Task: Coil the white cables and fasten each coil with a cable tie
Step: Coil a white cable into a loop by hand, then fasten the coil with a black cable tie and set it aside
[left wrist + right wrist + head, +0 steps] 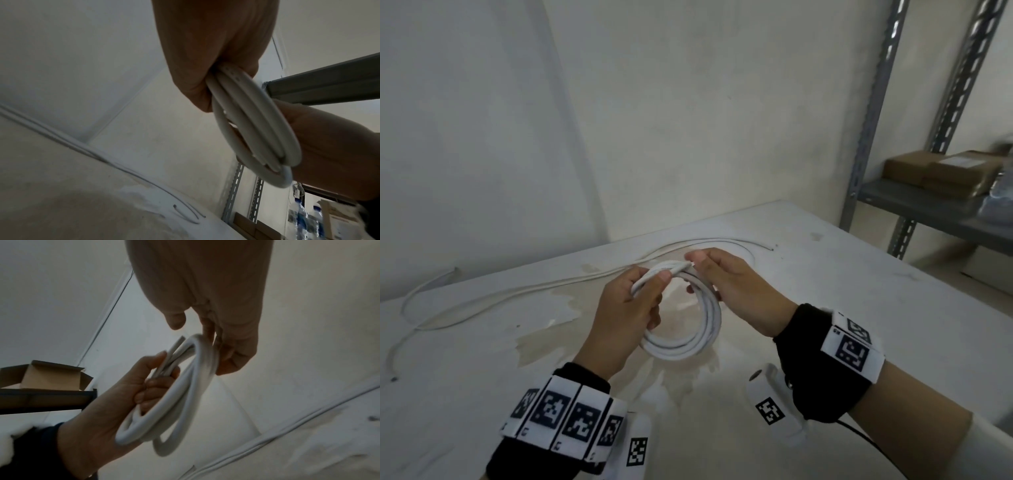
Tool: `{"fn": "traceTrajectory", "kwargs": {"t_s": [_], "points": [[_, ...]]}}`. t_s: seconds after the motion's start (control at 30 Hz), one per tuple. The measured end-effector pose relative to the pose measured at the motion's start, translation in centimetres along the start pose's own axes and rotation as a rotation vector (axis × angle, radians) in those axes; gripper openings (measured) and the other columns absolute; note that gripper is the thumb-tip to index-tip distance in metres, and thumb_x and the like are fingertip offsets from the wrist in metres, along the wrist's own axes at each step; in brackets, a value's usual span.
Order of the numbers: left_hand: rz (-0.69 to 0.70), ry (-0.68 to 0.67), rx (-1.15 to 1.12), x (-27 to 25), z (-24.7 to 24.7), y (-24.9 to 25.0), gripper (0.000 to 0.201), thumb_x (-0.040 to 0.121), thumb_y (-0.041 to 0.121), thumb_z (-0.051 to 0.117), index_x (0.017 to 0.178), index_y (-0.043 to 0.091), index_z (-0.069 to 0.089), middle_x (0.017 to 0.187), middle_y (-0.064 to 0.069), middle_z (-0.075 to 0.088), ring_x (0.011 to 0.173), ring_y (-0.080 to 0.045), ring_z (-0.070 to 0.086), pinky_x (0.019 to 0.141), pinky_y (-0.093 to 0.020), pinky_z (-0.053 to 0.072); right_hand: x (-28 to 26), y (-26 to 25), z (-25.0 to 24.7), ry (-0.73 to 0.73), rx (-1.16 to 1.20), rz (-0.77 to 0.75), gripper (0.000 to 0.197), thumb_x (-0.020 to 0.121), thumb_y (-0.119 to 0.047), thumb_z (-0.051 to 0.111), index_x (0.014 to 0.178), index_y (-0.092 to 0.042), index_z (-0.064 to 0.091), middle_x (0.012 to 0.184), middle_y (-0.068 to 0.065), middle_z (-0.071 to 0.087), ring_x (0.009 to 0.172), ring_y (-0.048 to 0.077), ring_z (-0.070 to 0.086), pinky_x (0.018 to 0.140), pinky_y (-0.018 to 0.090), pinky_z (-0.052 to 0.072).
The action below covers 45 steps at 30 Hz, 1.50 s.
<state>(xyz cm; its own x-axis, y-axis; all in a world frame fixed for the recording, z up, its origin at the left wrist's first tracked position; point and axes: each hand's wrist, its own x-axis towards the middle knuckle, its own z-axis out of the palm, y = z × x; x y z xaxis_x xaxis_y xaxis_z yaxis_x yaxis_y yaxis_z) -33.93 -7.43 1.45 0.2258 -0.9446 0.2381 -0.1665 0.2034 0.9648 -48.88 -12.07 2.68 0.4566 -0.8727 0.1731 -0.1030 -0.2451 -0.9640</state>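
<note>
A coil of thick white cable [698, 339] hangs just above the white table [842, 308]. My left hand [640, 294] grips the coil's upper left part, with the turns bunched between thumb and fingers [152, 386]. My right hand [726, 277] holds the coil's top right, its fingers [232, 356] curled behind the turns while the thumb [174, 321] stands off them. In the left wrist view the coil [257, 121] runs from my left palm [205, 56] to the right hand [329, 146]. No cable tie shows in any view.
Thin loose white cables [524, 291] trail across the table's far and left side, up to the wall. A metal shelf rack [914, 202] with cardboard boxes [941, 171] stands at the right. Water bottles [304, 219] sit lower in it.
</note>
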Motion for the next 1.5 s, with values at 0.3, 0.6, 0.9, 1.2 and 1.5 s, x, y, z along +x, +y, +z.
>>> {"fn": "traceTrajectory", "kwargs": {"t_s": [0.3, 0.6, 0.9, 1.2, 1.5], "points": [[-0.055, -0.002, -0.057, 0.5, 0.9, -1.3, 0.019, 0.092, 0.012, 0.051, 0.074, 0.004, 0.053, 0.042, 0.01, 0.035, 0.038, -0.005, 0.029, 0.039, -0.018, 0.031, -1.9, 5.0, -10.0, 0.142, -0.6, 0.199, 0.009, 0.089, -0.024, 0.058, 0.096, -0.02, 0.055, 0.083, -0.007, 0.055, 0.076, 0.013, 0.054, 0.065, 0.016, 0.04], [-0.085, -0.011, -0.049, 1.0, 2.1, -1.7, 0.019, 0.091, 0.013, 0.052, 0.075, 0.004, 0.055, 0.043, 0.009, 0.036, 0.038, -0.005, 0.029, 0.04, -0.019, 0.031, -1.3, 7.5, -13.3, -0.157, -1.167, 0.612, 0.023, 0.084, -0.024, 0.066, 0.086, -0.005, 0.053, 0.085, 0.005, 0.052, 0.074, 0.018, 0.048, 0.055, 0.021, 0.035], [-0.1, 0.009, -0.029, 1.3, 1.6, -1.9, 0.016, 0.091, 0.013, 0.052, 0.079, 0.002, 0.054, 0.044, 0.009, 0.036, 0.038, -0.006, 0.029, 0.04, -0.018, 0.031, 0.7, 7.6, -12.4, 0.014, -1.034, 0.504, 0.013, 0.084, -0.013, 0.065, 0.083, -0.001, 0.058, 0.089, 0.011, 0.057, 0.076, 0.025, 0.06, 0.056, 0.021, 0.043], [-0.117, 0.051, -0.056, 1.5, 0.3, -2.0, 0.019, 0.092, 0.015, 0.051, 0.076, 0.006, 0.055, 0.044, 0.01, 0.036, 0.039, -0.006, 0.029, 0.041, -0.019, 0.032, 1.0, 5.5, -9.3, 0.196, -0.64, 0.15, 0.022, 0.08, -0.014, 0.07, 0.064, -0.022, 0.056, 0.069, -0.002, 0.058, 0.053, 0.008, 0.057, 0.051, 0.015, 0.042], [-0.102, 0.199, -0.075, 1.0, -2.6, -2.2, 0.017, 0.091, 0.017, 0.054, 0.076, 0.01, 0.058, 0.048, 0.008, 0.038, 0.039, -0.005, 0.033, 0.041, -0.018, 0.034, 1.9, 1.3, 0.5, 0.053, -0.222, -0.059, 0.021, 0.083, -0.009, 0.066, 0.093, -0.023, 0.056, 0.069, -0.003, 0.056, 0.039, 0.002, 0.05, 0.047, 0.01, 0.04]]}}
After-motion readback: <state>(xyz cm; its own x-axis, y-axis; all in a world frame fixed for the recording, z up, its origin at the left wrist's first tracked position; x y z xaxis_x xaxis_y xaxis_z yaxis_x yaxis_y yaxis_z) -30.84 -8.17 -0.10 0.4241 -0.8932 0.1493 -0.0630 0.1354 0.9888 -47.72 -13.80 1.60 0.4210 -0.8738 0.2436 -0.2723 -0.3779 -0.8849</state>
